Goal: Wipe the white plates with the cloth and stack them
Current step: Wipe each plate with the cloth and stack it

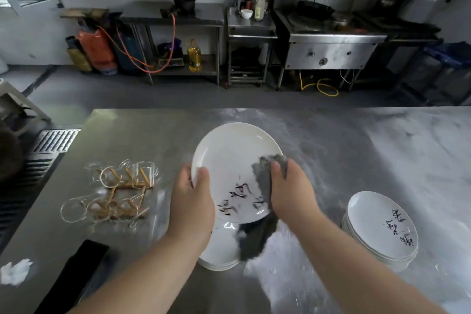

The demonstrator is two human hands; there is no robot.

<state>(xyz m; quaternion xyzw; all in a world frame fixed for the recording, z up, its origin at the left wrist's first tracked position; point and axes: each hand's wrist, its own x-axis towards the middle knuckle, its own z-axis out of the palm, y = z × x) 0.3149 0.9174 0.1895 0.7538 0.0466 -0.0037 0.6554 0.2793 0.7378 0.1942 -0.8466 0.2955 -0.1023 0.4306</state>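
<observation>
While the left grip (193,201) pinches the near-left rim of a white plate (229,155), thumb on its face and the fingers hidden behind it, the right grip (290,191) curls over a grey cloth (265,178) and presses it against the plate's right side. The plate is held tilted above the table (356,148), its face toward the camera, with dark brush-like markings across its lower half. The loose end of the cloth hangs down past the plate's lower rim.

Directly beneath the held plate, a low stack of white plates (219,252) sits on the table, partly hidden by the left forearm and the hanging cloth. A second stack of plates (382,227) stands well apart to the right, and its top plate bears similar dark markings.

To the left, clear glass mugs (122,181) lie on a wooden rack (112,201). Nearer the left edge are a black flat object (76,275) and a crumpled white wad (15,271).
</observation>
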